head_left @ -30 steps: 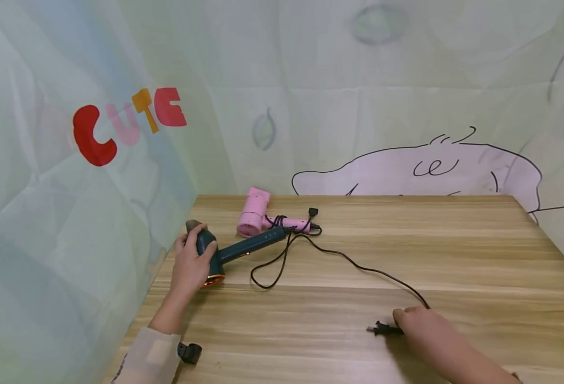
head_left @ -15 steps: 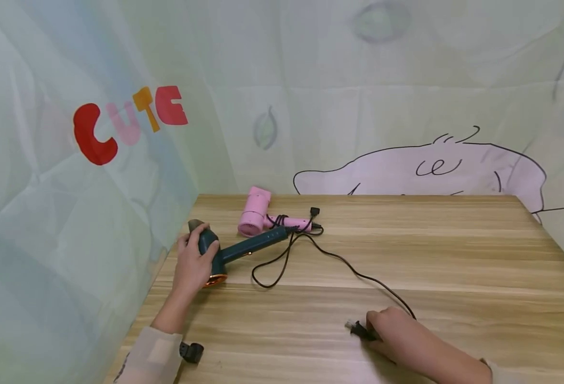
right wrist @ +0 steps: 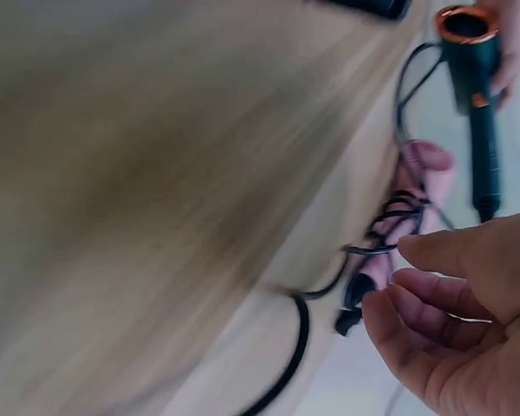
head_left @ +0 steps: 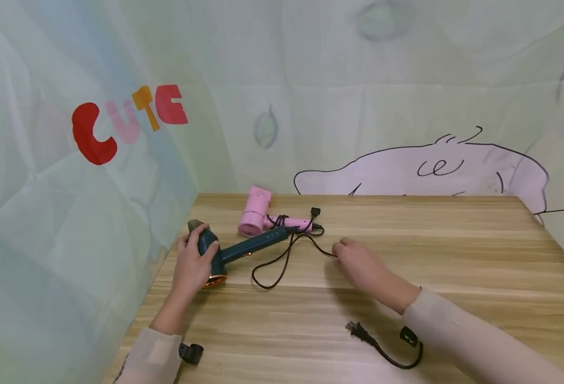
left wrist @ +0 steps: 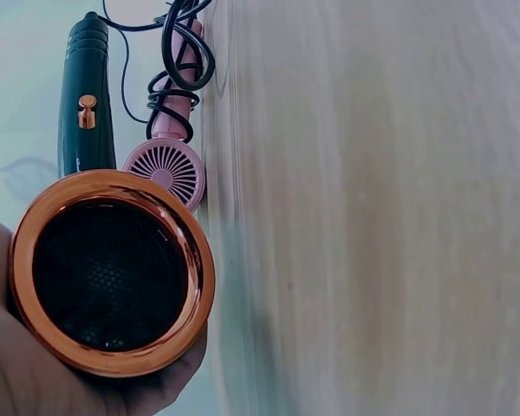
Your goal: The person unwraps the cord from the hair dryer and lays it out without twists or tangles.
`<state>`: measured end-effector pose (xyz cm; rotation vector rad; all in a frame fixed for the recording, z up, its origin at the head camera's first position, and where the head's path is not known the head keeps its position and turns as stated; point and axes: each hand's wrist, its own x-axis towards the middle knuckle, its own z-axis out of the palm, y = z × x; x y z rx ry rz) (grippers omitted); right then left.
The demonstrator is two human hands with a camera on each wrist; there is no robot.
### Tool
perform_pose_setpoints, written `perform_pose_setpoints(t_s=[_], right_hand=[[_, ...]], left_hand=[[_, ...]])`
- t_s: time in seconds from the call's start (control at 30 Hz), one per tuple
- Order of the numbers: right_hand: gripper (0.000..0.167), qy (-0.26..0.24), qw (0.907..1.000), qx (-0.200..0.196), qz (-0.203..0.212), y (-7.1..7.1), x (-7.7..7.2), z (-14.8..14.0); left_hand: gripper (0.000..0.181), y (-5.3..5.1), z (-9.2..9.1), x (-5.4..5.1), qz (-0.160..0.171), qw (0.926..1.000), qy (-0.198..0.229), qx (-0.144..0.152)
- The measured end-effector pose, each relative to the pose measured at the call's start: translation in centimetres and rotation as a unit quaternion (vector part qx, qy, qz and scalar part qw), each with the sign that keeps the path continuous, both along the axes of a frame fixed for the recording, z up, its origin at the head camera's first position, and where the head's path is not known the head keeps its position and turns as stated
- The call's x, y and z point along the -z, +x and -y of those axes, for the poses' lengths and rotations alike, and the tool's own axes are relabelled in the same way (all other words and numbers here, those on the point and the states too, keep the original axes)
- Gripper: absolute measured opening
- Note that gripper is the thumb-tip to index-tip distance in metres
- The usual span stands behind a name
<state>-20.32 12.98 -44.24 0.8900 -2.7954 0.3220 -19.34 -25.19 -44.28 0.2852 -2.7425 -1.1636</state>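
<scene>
My left hand point(head_left: 195, 261) grips the body of a dark green hair dryer point(head_left: 253, 248) with a copper ring at one end. In the left wrist view, fingers wrap below the copper ring of the hair dryer point(left wrist: 113, 360). My right hand point(head_left: 361, 266) is over the dryer's black cord point(head_left: 320, 248), near the table middle. In the right wrist view, the thumb and fingers of the right hand point(right wrist: 468, 321) are bent but apart, with no cord visible between them. The two-pin plug point(head_left: 359, 330) lies loose on the table, part of its cord hidden under the right forearm.
Behind the green dryer lies a pink hair dryer point(head_left: 255, 210), its cord wrapped round its handle. The wooden table point(head_left: 454, 240) meets a printed cloth backdrop point(head_left: 243, 80) at the back and left. A small black wrist device point(head_left: 192, 353) sits by the left sleeve.
My right hand first carried the plug leftward. It then let go of the plug and moved away from me, up along the cord. My left hand has kept its grip on the dryer.
</scene>
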Motion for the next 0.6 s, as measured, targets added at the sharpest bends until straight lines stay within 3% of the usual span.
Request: perform_pose_setpoints(t_s=[0.17, 0.27, 0.43, 0.6], right_hand=[[0.003, 0.033, 0.9994, 0.002, 0.012, -2.9, 0.9, 1.5], [0.010, 0.044, 0.9983, 0.016, 0.037, -3.7, 1.3, 1.8], [0.011, 0.069, 0.9963, 0.021, 0.047, -3.8, 1.1, 1.9], [0.007, 0.114, 0.9932, 0.023, 0.004, -3.4, 1.2, 1.5]], left_hand=[[0.058, -0.1, 0.1, 0.1, 0.000, 1.0000, 0.000, 0.000], [0.058, -0.1, 0.1, 0.1, 0.000, 1.0000, 0.001, -0.002], [0.059, 0.1, 0.0, -0.1, 0.008, 1.0000, 0.004, -0.001], [0.059, 0.2, 0.0, -0.2, 0.009, 0.9999, 0.004, 0.001]])
